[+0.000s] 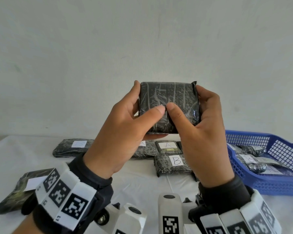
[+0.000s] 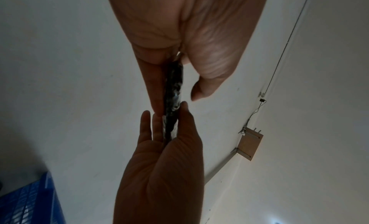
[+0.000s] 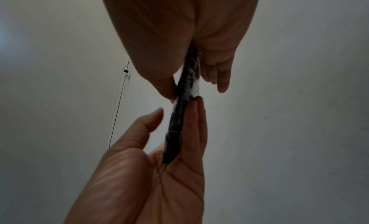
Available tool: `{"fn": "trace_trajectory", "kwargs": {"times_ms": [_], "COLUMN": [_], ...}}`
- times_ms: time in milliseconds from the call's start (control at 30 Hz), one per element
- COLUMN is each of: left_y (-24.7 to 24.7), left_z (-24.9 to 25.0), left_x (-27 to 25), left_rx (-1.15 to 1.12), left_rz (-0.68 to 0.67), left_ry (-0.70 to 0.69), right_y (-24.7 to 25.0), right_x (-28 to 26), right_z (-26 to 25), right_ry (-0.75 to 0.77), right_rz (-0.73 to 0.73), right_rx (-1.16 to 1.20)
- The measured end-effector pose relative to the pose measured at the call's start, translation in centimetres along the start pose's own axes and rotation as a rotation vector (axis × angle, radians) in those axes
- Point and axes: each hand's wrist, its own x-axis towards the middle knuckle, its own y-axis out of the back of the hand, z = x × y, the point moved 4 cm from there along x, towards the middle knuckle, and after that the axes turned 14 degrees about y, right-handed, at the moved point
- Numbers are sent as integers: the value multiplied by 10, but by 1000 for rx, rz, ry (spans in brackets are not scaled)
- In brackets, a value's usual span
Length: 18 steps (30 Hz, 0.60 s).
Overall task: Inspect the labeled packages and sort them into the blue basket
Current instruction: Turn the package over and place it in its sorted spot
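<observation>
Fingers [image 1: 137, 85] of both hands grasp one flat black plastic-wrapped package [image 1: 169, 105], held upright above the desk [image 1: 142, 183]. Left hand [image 1: 123, 130] clamps its left edge, right hand [image 1: 201, 132] its right edge, thumbs on the near face. Blue plastic mesh basket [image 1: 277, 184] sits at the desk's right edge, holding wrapped packages. Labelled black packages [image 1: 173, 163] lie mid-desk.

Two hands [image 1: 122, 132], one basket [image 1: 277, 184], roughly ten black packages [image 1: 169, 105]

Glossy crinkled plastic wraps the black package [image 1: 169, 105]; basket [image 1: 267, 188] plastic mesh.
</observation>
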Motion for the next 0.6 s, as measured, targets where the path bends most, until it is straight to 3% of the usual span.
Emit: {"fn": "trace_trajectory", "kwargs": {"times_ms": [433, 600], "left_y": [-2, -1], "left_z": [1, 8], "left_x": [0, -3], "left_rx": [-106, -119], "left_rz": [-82, -112], "left_ry": [8, -39], "right_y": [0, -1], "right_x": [2, 1], "right_z": [5, 2], "right_ry": [-120, -75], "right_rz": [-49, -139], "right_rx": [210, 101]}}
